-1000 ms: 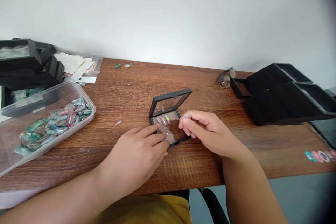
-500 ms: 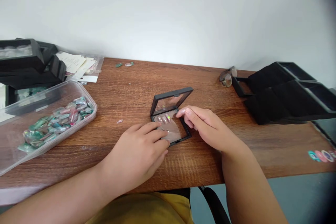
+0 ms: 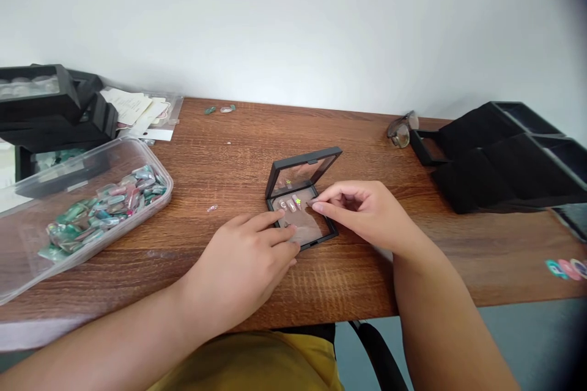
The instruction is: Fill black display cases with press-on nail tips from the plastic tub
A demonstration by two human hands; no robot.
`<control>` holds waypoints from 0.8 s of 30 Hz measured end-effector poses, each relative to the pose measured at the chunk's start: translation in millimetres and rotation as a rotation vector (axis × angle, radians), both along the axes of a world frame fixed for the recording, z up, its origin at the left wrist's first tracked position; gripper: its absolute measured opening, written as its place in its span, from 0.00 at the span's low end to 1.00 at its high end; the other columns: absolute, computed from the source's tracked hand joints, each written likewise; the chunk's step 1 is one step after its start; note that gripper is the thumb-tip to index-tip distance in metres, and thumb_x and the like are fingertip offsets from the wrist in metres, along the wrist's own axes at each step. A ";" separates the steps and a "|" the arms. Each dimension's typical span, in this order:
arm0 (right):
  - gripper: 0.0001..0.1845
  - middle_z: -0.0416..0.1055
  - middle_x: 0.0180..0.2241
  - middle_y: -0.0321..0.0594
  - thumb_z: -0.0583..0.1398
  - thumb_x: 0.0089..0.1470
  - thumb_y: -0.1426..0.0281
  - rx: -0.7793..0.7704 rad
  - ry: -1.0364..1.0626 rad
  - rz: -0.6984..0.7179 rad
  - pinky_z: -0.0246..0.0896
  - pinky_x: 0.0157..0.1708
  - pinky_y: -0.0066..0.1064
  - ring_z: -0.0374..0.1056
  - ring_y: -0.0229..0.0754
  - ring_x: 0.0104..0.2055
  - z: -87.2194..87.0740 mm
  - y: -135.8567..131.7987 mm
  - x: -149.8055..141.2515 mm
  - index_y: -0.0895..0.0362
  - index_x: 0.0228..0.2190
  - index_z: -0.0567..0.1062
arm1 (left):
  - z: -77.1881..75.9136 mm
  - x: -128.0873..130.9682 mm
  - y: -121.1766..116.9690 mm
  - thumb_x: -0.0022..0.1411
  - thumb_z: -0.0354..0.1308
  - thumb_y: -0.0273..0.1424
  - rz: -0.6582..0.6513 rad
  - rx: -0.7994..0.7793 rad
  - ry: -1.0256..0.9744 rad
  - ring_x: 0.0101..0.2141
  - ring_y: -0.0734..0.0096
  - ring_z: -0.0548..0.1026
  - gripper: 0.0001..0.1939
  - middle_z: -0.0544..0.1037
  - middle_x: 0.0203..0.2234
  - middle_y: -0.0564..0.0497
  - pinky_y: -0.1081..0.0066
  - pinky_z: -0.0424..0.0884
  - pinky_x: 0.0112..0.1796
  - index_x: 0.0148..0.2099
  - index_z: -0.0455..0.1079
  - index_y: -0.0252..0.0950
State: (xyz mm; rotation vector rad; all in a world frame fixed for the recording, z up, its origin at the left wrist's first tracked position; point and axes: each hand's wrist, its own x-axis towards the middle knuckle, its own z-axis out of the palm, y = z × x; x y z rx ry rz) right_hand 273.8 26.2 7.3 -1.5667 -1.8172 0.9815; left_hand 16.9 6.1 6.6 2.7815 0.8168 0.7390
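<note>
An open black case [image 3: 302, 208] lies mid-table [image 3: 413, 256], lid propped up, with press-on nails [image 3: 291, 203] inside. The left hand [image 3: 243, 263] rests flat on the case's near-left corner, fingers [image 3: 270, 229] spread and gripping nothing. The right hand [image 3: 367, 214] hovers at the right edge, thumb and forefinger pinched, perhaps on a nail. A tub [image 3: 27, 256] of nails sits far left.

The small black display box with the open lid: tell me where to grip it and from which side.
Grip the black display box by its flat base frame, probably pinching the left and right edges from above. The clear-windowed lid stands tilted up at the far edge, and the left hand and right hand already flank the base.
</note>
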 end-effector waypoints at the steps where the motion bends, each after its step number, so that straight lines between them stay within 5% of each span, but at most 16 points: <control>1: 0.14 0.65 0.20 0.33 0.68 0.58 0.57 -0.018 0.010 -0.006 0.49 0.23 0.30 0.56 0.37 0.23 -0.2 0.7 0.4 0.55 0.31 0.84 | 0.1 0.0 0.0 0.66 0.66 0.29 -0.001 0.001 0.000 0.49 0.53 0.83 0.05 0.86 0.44 0.56 0.56 0.84 0.39 0.43 0.82 0.37; 5: 0.20 0.72 0.26 0.37 0.63 0.63 0.53 -0.012 -0.007 0.016 0.56 0.28 0.31 0.63 0.39 0.27 0.3 4.0 0.6 0.56 0.31 0.83 | 0.3 0.1 -0.6 0.66 0.66 0.29 0.000 -0.004 -0.002 0.49 0.53 0.83 0.06 0.86 0.44 0.56 0.55 0.84 0.40 0.44 0.81 0.37; 11: 0.21 0.70 0.22 0.35 0.58 0.67 0.55 0.048 -0.037 0.045 0.61 0.31 0.31 0.65 0.39 0.26 3.5 3.0 0.0 0.57 0.33 0.83 | -0.8 0.2 -0.1 0.67 0.64 0.28 0.000 -0.035 0.010 0.51 0.53 0.82 0.06 0.86 0.47 0.54 0.52 0.83 0.43 0.45 0.81 0.37; 17: 0.14 0.82 0.39 0.41 0.65 0.63 0.57 -0.032 0.097 0.032 0.68 0.40 0.36 0.76 0.48 0.41 -1.8 3.3 -1.0 0.53 0.37 0.87 | -0.2 -0.3 -0.3 0.68 0.63 0.29 -0.003 -0.054 0.024 0.52 0.52 0.81 0.07 0.85 0.48 0.54 0.50 0.83 0.44 0.47 0.80 0.37; 21: 0.13 0.72 0.24 0.35 0.69 0.58 0.59 -0.010 0.074 -0.020 0.58 0.27 0.31 0.65 0.38 0.26 -5.7 3.7 -1.5 0.56 0.35 0.86 | 0.5 1.0 -1.8 0.67 0.65 0.29 0.005 -0.032 0.025 0.51 0.50 0.82 0.07 0.86 0.46 0.52 0.50 0.83 0.43 0.46 0.80 0.36; 24: 0.16 0.61 0.21 0.29 0.71 0.55 0.59 0.015 0.085 -0.046 0.51 0.24 0.29 0.55 0.34 0.23 -6.1 2.3 -2.4 0.57 0.40 0.84 | 0.7 2.6 -2.5 0.67 0.64 0.29 0.008 -0.020 0.025 0.50 0.50 0.82 0.07 0.86 0.46 0.52 0.51 0.84 0.42 0.47 0.80 0.36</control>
